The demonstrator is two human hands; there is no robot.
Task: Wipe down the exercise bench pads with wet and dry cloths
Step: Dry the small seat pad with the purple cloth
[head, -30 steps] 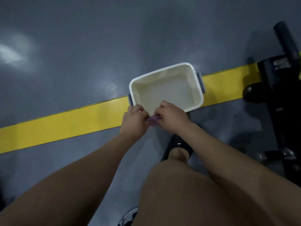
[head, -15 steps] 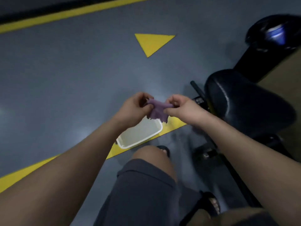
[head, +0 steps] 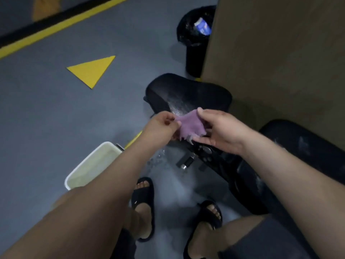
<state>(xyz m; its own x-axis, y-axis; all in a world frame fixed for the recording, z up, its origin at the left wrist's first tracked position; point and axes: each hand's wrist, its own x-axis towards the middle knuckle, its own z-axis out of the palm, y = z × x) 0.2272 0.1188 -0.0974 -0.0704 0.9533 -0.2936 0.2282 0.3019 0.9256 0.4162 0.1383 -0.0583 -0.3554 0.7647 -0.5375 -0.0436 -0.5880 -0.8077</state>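
A small purple cloth (head: 190, 125) hangs spread between my two hands, above the gap between the bench pads. My left hand (head: 161, 126) pinches its left edge with curled fingers. My right hand (head: 219, 129) holds its right side, thumb on top and fingers underneath. Just beyond the cloth lies a black bench pad (head: 188, 94) with a wet sheen on its near surface. A second black pad (head: 291, 144) lies at the right, partly behind my right forearm. The black bench frame (head: 203, 159) joins them below my hands.
A white tub (head: 89, 165) with water stands on the grey floor at the left, partly hidden by my left arm. A black-lined bin (head: 196, 34) stands behind the bench beside a brown wall (head: 280, 53). Water spots lie on the floor near my sandalled feet (head: 143, 199).
I have risen from the tub, where both hands gripped the bunched cloth, and turned right to the bench. The cloth is now opened out between my hands above the pads.
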